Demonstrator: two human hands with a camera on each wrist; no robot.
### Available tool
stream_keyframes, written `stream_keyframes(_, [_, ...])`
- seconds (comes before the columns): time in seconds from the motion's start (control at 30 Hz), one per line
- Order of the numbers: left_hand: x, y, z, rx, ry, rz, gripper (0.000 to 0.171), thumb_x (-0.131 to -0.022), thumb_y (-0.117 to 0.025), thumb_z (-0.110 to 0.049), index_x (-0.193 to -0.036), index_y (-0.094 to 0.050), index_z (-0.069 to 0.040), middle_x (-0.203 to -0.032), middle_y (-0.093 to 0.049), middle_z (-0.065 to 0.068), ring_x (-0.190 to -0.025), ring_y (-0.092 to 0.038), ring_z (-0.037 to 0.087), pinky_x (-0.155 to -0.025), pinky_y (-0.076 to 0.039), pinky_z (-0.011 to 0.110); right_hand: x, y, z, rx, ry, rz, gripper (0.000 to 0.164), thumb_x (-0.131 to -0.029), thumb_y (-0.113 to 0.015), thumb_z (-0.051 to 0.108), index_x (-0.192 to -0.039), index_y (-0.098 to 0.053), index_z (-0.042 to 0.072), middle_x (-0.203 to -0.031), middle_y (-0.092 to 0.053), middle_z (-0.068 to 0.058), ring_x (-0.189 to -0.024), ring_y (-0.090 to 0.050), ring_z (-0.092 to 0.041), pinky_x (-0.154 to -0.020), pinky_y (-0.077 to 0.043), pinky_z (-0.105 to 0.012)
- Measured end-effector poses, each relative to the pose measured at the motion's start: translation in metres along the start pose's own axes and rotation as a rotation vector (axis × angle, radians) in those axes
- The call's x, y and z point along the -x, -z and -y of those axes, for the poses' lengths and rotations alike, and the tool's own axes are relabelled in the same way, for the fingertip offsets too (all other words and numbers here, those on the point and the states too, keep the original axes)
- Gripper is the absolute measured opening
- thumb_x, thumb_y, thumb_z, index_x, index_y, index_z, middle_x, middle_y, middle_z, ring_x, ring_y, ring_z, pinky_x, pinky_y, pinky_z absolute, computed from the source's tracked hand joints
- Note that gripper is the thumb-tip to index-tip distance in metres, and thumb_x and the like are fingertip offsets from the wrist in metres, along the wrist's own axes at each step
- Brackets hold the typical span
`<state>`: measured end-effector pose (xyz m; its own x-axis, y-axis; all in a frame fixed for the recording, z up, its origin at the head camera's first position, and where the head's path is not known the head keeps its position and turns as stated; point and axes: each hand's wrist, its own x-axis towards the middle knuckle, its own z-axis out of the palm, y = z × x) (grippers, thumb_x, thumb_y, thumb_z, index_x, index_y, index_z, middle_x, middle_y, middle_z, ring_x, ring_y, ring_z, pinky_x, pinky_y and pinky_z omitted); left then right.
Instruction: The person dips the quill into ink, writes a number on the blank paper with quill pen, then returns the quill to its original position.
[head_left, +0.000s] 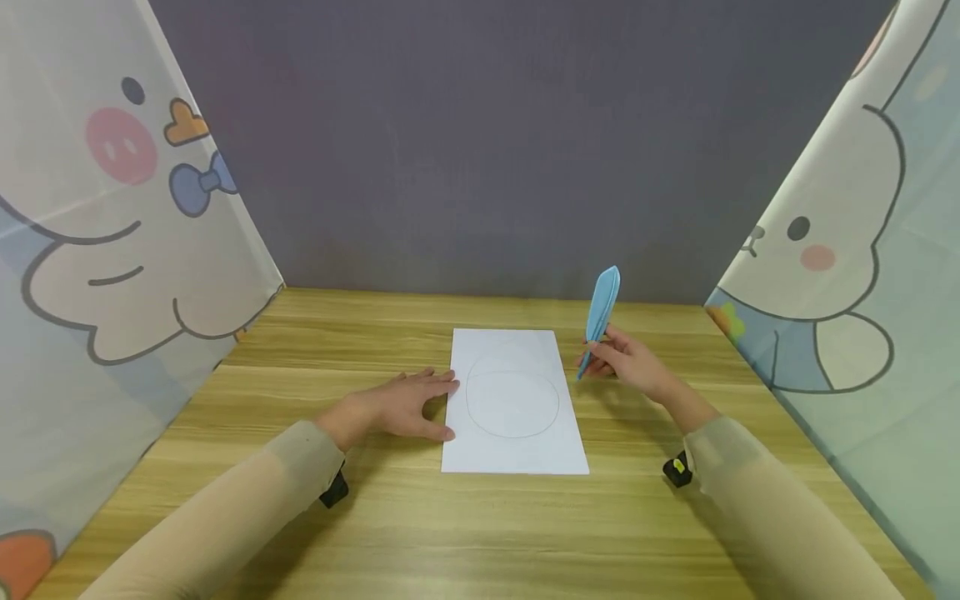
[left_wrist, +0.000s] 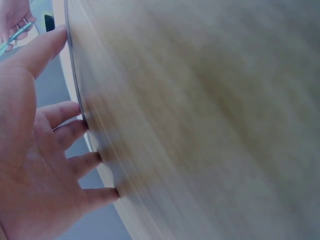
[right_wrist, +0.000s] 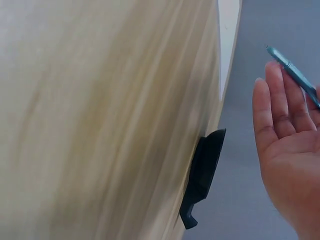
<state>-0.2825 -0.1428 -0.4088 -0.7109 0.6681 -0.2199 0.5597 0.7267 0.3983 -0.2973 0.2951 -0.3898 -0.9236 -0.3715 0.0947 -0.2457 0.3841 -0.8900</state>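
Observation:
A white sheet of paper [head_left: 517,454] lies on the wooden table, with a thin rounded outline and a fainter arc above it drawn on it. At the sheet's left edge my left hand [head_left: 412,404] rests with fingers spread, thumb and fingertips touching the paper's border. In the left wrist view, that hand [left_wrist: 45,165] presses its fingertips down on the surface. My right hand [head_left: 622,360] pinches a light-blue pen [head_left: 602,308] with a broad, feather-shaped top, just right of the sheet. The right wrist view shows the pen's tip [right_wrist: 285,62] beyond the fingers of the right hand [right_wrist: 295,145].
The wooden table [head_left: 360,517] reaches back to a dark grey wall [head_left: 480,150]. Cartoon-printed cloths hang at the left [head_left: 135,275] and right [head_left: 840,275]. Black devices sit under the left wrist [head_left: 334,490] and right wrist [head_left: 677,469]. A black object [right_wrist: 202,175] appears in the right wrist view.

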Motion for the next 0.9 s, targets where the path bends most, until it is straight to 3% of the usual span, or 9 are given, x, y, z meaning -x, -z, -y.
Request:
stream_keyframes(0.13, [-0.001, 0.0, 0.001, -0.006, 0.0, -0.003, 0.098, -0.1, -0.07, -0.065, -0.174, -0.033, -0.012, -0.184, -0.023, 0.007, -0.171, -0.016, 0.044, -0.131, -0.015, 0.078, 0.003, 0.004, 0.004, 0.033, -0.015, -0.054, 0.04, -0.12, -0.048, 0.028, -0.133, -0.061, -0.007, -0.115, -0.08, -0.007, -0.104, -0.078, -0.023, -0.093, -0.065, -0.039])
stream_keyframes(0.23, [-0.001, 0.0, 0.0, -0.011, 0.002, -0.004, 0.098, -0.1, -0.07, -0.066, -0.174, -0.033, -0.013, -0.184, -0.023, 0.006, -0.171, -0.016, 0.044, -0.131, -0.015, 0.079, 0.006, 0.006, 0.006, 0.075, -0.014, -0.111, 0.041, -0.119, -0.051, 0.028, -0.131, -0.065, -0.008, -0.108, -0.077, -0.008, -0.099, -0.075, -0.024, -0.087, -0.063, -0.034])
stream_keyframes(0.4, [-0.001, 0.003, 0.0, -0.021, 0.0, -0.002, 0.099, -0.1, -0.069, -0.066, -0.174, -0.033, -0.013, -0.184, -0.022, 0.006, -0.171, -0.016, 0.044, -0.131, -0.015, 0.079, 0.009, 0.012, 0.008, 0.099, 0.054, -0.17, 0.036, -0.117, -0.055, 0.019, -0.144, -0.06, -0.005, -0.104, -0.071, -0.007, -0.087, -0.067, -0.016, -0.073, -0.056, -0.03])
stream_keyframes(0.53, [-0.001, 0.005, -0.001, -0.021, -0.003, -0.002, 0.098, -0.1, -0.069, -0.066, -0.174, -0.032, -0.013, -0.184, -0.022, 0.006, -0.171, -0.015, 0.044, -0.131, -0.014, 0.079, 0.012, 0.017, 0.011, 0.114, 0.075, -0.196, 0.038, -0.117, -0.056, 0.022, -0.146, -0.059, -0.001, -0.106, -0.069, -0.001, -0.09, -0.07, -0.018, -0.073, -0.056, -0.03])
stream_keyframes(0.7, [-0.001, 0.005, 0.0, -0.023, -0.002, 0.001, 0.098, -0.1, -0.069, -0.066, -0.174, -0.032, -0.013, -0.185, -0.021, 0.005, -0.171, -0.014, 0.043, -0.131, -0.013, 0.079, 0.018, 0.023, 0.014, 0.112, 0.035, -0.231, 0.045, -0.118, -0.053, 0.035, -0.149, -0.063, 0.003, -0.101, -0.065, -0.004, -0.087, -0.064, -0.023, -0.073, -0.056, -0.031])
stream_keyframes(0.8, [-0.001, 0.004, 0.002, -0.025, 0.001, 0.002, 0.098, -0.1, -0.069, -0.067, -0.174, -0.033, -0.014, -0.185, -0.022, 0.005, -0.171, -0.014, 0.043, -0.132, -0.014, 0.078, 0.021, 0.027, 0.013, 0.074, 0.047, -0.245, 0.043, -0.118, -0.053, 0.033, -0.147, -0.063, 0.003, -0.095, -0.063, -0.003, -0.081, -0.059, -0.023, -0.07, -0.055, -0.032])
stream_keyframes(0.9, [-0.001, 0.003, 0.003, -0.021, 0.003, 0.007, 0.098, -0.1, -0.069, -0.066, -0.174, -0.033, -0.014, -0.185, -0.022, 0.005, -0.171, -0.014, 0.043, -0.132, -0.014, 0.077, 0.023, 0.029, 0.009, 0.031, 0.062, -0.244, 0.04, -0.117, -0.055, 0.028, -0.145, -0.063, 0.0, -0.096, -0.069, 0.002, -0.081, -0.064, -0.016, -0.072, -0.058, -0.029])
